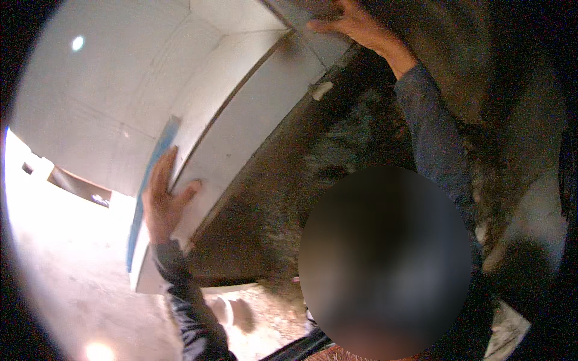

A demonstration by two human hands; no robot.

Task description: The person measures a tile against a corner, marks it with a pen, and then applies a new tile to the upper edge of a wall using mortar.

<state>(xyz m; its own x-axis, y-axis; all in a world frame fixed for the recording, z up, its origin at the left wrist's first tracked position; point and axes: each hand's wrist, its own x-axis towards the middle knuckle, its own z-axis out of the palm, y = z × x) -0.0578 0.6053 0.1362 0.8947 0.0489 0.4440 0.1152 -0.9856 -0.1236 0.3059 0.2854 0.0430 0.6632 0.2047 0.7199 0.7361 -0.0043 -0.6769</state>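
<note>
A long white boxy panel (253,108) with a raised edge runs slantwise from lower left to the top. My left hand (161,198) lies against its lower left end, fingers stretched upward and thumb apart. Right beside that hand, a narrow blue strip (137,222) follows the panel's edge; I cannot tell what it is. Up at the top, my right hand (361,27) reaches to the panel's far end with its thumb spread to the left. The picture's edge cuts off some of its fingers. Neither hand visibly holds anything.
A broad pale surface (114,90) fills the upper left. Dark, rough material (349,132) lies right of the panel. A blurred round patch (385,259) hides the lower middle. Low down stands a small pale round object (232,313), and a pale flat piece (509,331) shows at lower right.
</note>
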